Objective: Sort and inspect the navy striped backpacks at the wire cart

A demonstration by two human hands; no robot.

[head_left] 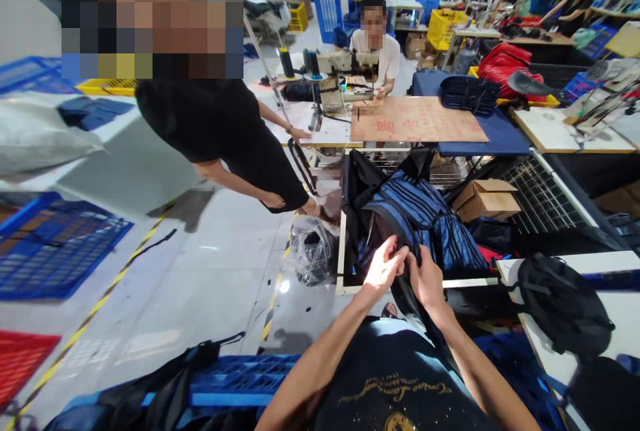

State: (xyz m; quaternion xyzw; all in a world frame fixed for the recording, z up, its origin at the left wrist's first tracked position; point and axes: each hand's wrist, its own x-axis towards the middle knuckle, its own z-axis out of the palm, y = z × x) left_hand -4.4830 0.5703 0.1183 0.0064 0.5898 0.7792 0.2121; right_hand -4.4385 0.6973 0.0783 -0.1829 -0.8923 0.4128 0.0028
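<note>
Seemingly for steadiness, our left hand (387,265) and right hand (426,279) both pinched the dark fabric edge (397,219) over the near bin (342,244).

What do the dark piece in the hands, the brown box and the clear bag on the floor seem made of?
Dark piece: probably matte synthetic fabric, as it curves softly. Brown box: matte cardboard, judging by its folded flaps. Clear bag: likely glossy plastic film, see-through with bright crinkles.
</note>
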